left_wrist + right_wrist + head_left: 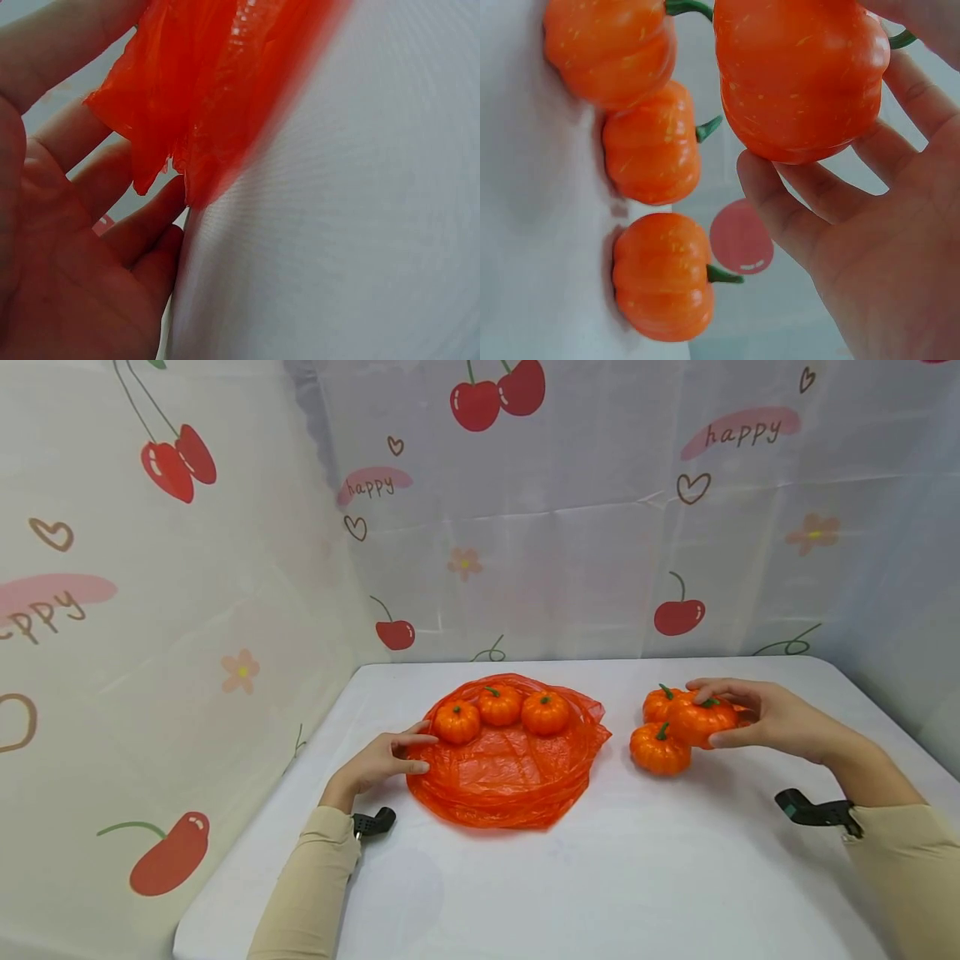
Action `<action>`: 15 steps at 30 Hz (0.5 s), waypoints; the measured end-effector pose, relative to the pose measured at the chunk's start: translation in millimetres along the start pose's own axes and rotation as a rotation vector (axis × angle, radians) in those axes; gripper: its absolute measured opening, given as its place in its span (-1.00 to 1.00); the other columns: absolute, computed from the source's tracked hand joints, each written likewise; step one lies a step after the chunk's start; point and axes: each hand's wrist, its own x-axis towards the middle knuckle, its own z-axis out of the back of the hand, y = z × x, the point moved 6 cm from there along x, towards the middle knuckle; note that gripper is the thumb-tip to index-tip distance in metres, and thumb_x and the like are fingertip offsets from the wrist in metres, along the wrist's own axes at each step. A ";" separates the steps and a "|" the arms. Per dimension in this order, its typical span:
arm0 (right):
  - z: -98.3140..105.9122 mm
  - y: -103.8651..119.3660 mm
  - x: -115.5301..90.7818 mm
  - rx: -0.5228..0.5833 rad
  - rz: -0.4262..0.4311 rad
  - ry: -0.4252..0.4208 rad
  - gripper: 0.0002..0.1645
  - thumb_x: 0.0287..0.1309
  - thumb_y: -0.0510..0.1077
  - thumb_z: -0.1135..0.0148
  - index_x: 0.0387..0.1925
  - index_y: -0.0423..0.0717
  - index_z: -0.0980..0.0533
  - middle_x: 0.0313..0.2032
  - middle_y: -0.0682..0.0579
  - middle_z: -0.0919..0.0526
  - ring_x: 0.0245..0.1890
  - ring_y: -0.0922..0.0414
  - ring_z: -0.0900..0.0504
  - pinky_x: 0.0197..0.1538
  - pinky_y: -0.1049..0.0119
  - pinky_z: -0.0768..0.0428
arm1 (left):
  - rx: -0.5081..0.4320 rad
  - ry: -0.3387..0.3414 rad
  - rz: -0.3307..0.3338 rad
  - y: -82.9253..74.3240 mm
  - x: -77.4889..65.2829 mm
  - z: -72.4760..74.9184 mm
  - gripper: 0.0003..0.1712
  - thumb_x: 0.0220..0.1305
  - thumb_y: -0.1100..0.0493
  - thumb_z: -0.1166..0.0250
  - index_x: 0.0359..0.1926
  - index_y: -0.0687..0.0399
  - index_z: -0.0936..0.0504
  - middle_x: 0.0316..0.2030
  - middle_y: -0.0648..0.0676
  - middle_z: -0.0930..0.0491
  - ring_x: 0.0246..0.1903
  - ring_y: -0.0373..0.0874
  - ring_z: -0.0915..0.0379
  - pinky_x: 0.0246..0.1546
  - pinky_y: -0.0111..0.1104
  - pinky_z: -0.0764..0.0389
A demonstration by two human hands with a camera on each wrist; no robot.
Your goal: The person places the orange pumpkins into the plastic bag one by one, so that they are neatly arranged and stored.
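Gently, the right hand [780, 718] holds a small orange pumpkin [702, 723], thumb on one side and fingers bent round the other, the grip spread about as wide as the fruit's body. In the right wrist view this pumpkin sits higher than its neighbours, off the table [570, 893], its green stem pointing up between thumb and fingers. Close beside it, three more pumpkins stand on the white surface: a front one [660, 750], a back one [658, 703], and a third mostly hidden behind the held one in the head view; the right wrist view shows all three in a row, stems up.

Well to the left, the left hand [381, 755] rests at the near-left rim of a translucent orange-red plastic bag [498, 760]. Its thumb and forefinger are parted, and its lightly bent fingers touch the crinkled edge without curling tightly round it. The bag lies spread wide on the table, mouth up, with three pumpkins along the far part of its inside: a left one [457, 722], a middle one [500, 706] and a right one [546, 713].

Beige sleeves [307, 885] cover both forearms. Behind the table hangs a pale cloth [562, 568] printed with cherries, hearts, flowers and the word "happy".
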 end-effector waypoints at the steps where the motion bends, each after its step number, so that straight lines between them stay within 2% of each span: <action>1: -0.6 1.9 1.0 0.001 0.005 0.000 -0.44 0.12 -0.10 -0.55 0.15 -0.01 -0.56 0.28 0.56 -0.44 0.15 0.61 -0.46 0.03 0.57 -0.63 | 0.001 -0.001 -0.001 -0.1 0.0 0.2 -0.39 0.24 0.10 -0.50 0.32 -0.09 -0.63 0.59 0.02 -0.17 0.63 0.10 0.10 0.60 0.07 -0.04; 6: -4.8 11.7 7.3 0.011 0.007 -0.009 -0.44 0.08 -0.12 -0.58 0.13 0.02 -0.58 0.29 0.48 -0.49 0.14 0.56 -0.52 0.06 0.57 -0.62 | -0.001 0.002 -0.001 1.0 -0.5 0.7 -0.39 0.25 0.09 -0.50 0.33 -0.07 -0.62 0.59 0.07 -0.16 0.63 0.14 0.10 0.59 0.08 -0.07; 12: -14.2 22.9 18.2 0.009 -0.015 0.017 -0.48 0.12 -0.08 -0.56 0.12 0.11 -0.59 0.40 0.12 -0.47 0.16 0.49 -0.51 0.10 0.54 -0.61 | -0.005 0.001 0.007 0.7 -1.4 -0.3 -0.38 0.24 0.08 -0.50 0.33 -0.11 -0.62 0.60 0.05 -0.16 0.63 0.13 0.09 0.56 0.05 -0.16; 15: -20.9 29.1 25.3 0.012 -0.012 0.043 -0.49 0.15 -0.05 -0.54 0.13 0.11 -0.58 0.43 0.01 -0.43 0.23 0.27 -0.53 0.10 0.49 -0.63 | 0.004 -0.003 0.005 -0.6 -1.7 0.2 -0.39 0.24 0.09 -0.50 0.33 -0.10 -0.62 0.59 0.04 -0.18 0.63 0.12 0.09 0.58 0.06 -0.10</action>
